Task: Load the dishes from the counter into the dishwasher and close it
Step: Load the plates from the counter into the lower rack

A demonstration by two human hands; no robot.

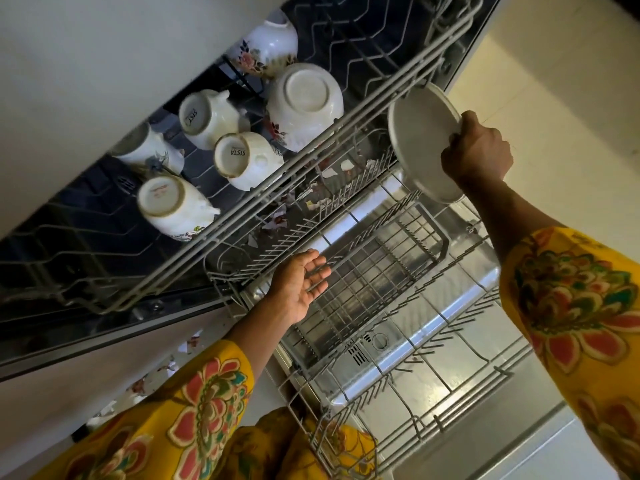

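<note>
Nearest, yellow flowered sleeves (194,403) on both arms, reaching over the open dishwasher. Below them, the lower rack (398,386) pulled out over the lowered door (460,362), its near tines bare: no plate standing there yet, as far as can be seen.

Further in, left hand (304,285) held palm-up just above the wire basket (374,271) in the lower rack, fingers straight and relaxed, grip wide, holding nothing. Possibly readying to steady the rack or receive a dish; hard to say.

To the right and further on, right hand (479,150) curled round the rim of a pale round plate (420,140), grip closed on it. Plate on edge, tilted, in the air just beside the front rail of the upper rack (311,150), above the far part of the lower rack, not yet seated in any slot.

Farthest, upper rack drawn out and partly filled: four cups (207,116) upside down at left and middle, two flowered bowls (304,102) inverted behind them. Beneath that rack, some patterned pieces dimly visible, too obscured to name.

Judged from this: cups and bowls loaded, loading well under way. Remaining: seat the plate in hand, bring whatever else waits on the surface (out of view, so count unknown), slide both racks in, lift the door shut.
</note>
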